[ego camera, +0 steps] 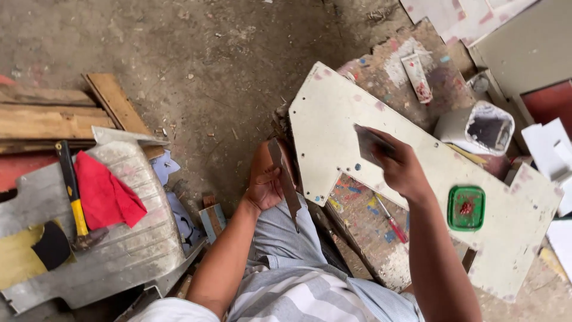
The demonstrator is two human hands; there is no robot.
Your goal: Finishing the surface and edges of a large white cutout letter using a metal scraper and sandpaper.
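My right hand point(402, 170) presses a flat dark scraper blade point(369, 143) against a cream-white cut panel point(333, 113) that lies tilted over a paint-stained board. My left hand point(265, 179) rests on my knee and grips a long, narrow, dull metal blade point(285, 179) that points down toward my striped trousers. A small green lid point(466, 207) with red paste in it sits on the panel to the right of my right arm.
A white cut-open container point(476, 128) and a squeezed tube point(417, 77) lie beyond the panel. A red-handled screwdriver point(390, 220) lies under it. At left, a yellow-handled hammer point(74, 197) and red cloth point(104, 194) rest on a grey metal part point(131, 250), with wooden planks point(53, 116) behind.
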